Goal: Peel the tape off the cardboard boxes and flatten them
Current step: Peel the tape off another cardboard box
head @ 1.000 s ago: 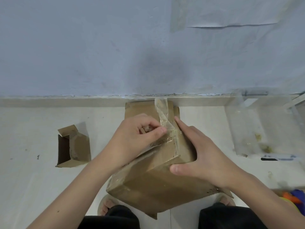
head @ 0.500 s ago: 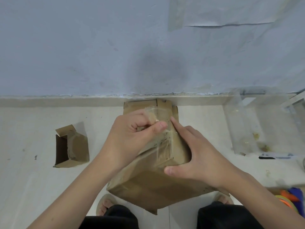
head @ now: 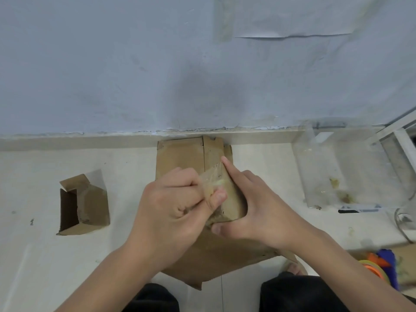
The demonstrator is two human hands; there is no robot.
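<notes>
1. Pale floor tiles [head: 126, 255] are running up to a blue-grey wall [head: 112, 64], and the person is crouching or sitting over them, dark trouser legs showing at the bottom edge.
2. Directly in front of the person, the large cardboard box [head: 180, 154] is lying on the floor with its far end just beside the skirting; its long axis is running away from the person toward the wall.
3. The left hand [head: 173, 212] is clenching round a crumpled strip of clear tape [head: 211, 183], pinching it between thumb and curled fingers right above the box's top.
4. The right hand [head: 258, 208] is bracing the box: its forefinger is lying straight along the top edge, pointing to the wall, while the thumb is pressing the near face.
5. The taped seam is running lengthwise, beside the right forefinger, so the strip is probably going to come away best when pulled back along that axis, toward the person; the left hand is the nearer one for that pull.
6. A smaller open cardboard box [head: 84, 206] is sitting well apart to the left, not yet flattened.
7. A clear plastic container [head: 333, 167] is standing to the right near the wall, and tape rolls [head: 373, 269] are showing at the lower right.
</notes>
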